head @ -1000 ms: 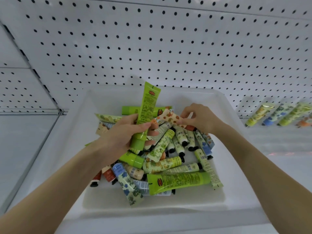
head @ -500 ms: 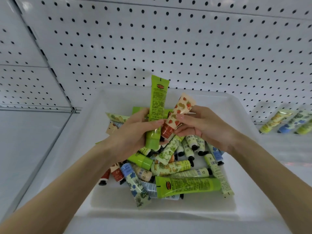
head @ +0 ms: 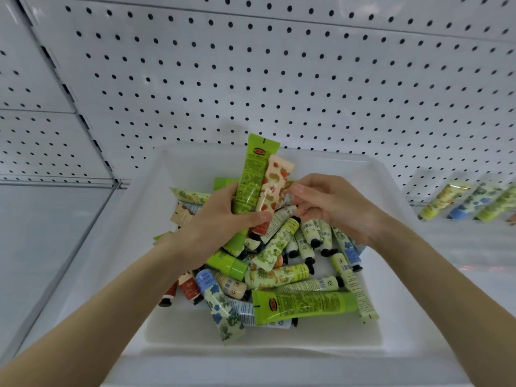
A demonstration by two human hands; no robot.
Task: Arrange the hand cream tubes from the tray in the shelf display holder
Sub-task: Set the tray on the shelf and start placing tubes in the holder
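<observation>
**A:** Why does the left hand [head: 220, 222] hold two at once?

**B:** Gathering a batch, I judge. Its grip wraps the green tube [head: 255, 174] and the strawberry tube [head: 275, 185], caps down, tails standing above the thumb.

**A:** And the right hand [head: 335, 210]?

**B:** Just beside that grip, fingertips at the strawberry tube. Pinching or not, I can't tell. The tray [head: 190, 174] of loose tubes lies below both.

Gripping green tube [head: 252, 174] and peach strawberry-print tube [head: 275, 182] upright, side by side, in left hand [head: 220, 219] over white tray [head: 374, 177] piled with loose tubes [head: 304, 305]; touching peach tube's edge with right hand [head: 332, 208] fingertips [head: 296, 189], grasp unclear. Behind, white pegboard [head: 279, 79]; far right, row of tubes [head: 469, 202] lying flat
</observation>
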